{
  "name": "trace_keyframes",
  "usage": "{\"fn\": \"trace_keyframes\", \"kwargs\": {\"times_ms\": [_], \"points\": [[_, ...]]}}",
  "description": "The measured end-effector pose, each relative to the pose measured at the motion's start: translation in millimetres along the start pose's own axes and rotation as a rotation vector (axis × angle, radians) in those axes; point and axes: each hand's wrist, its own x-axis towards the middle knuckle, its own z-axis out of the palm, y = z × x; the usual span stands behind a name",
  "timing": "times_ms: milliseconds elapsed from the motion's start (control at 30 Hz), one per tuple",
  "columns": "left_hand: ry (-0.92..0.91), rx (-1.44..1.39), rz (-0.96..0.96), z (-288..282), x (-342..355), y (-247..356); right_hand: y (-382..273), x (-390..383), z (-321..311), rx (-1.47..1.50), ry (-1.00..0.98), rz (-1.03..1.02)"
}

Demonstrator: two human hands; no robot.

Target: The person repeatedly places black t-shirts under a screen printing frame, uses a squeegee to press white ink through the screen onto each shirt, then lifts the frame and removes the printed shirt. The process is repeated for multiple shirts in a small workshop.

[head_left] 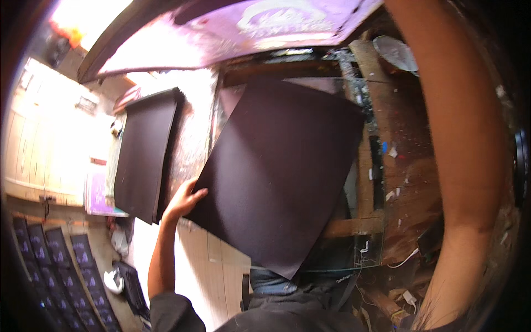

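Observation:
A large black sheet (276, 166) lies at a slant over a glass-topped wooden table (368, 221), its near corner reaching over the front edge by my lap. My left hand (188, 199) pinches the sheet's left corner, thumb on top and the fingers mostly hidden beneath it. My right forearm (464, 138) rises along the right side and leaves the picture at the top, so the right hand is out of sight. Beyond the sheet, a purple screen (221, 33) with a pale mark stands tilted up in a dark frame.
To the left sits a stack of black sheets (145, 155). Several dark printed pieces (66, 271) lie in rows at the lower left. A clear plastic bowl (395, 53) stands at the back right. White cables (408, 299) and scraps are at the lower right.

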Motion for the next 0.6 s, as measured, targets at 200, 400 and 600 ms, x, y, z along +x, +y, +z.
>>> {"fn": "trace_keyframes", "kwargs": {"times_ms": [200, 400, 600], "points": [[0.145, -0.068, -0.069, 29, 17, 64, 7, -14, -11, -0.137, -0.089, -0.097], [0.21, 0.107, -0.08, 39, 36, 81, 6, -25, -13, 0.431, -0.013, 0.375], [-0.144, -0.343, -0.194, -3, 73, 88, -9, -33, -33, 0.328, -0.11, 0.344]]}}
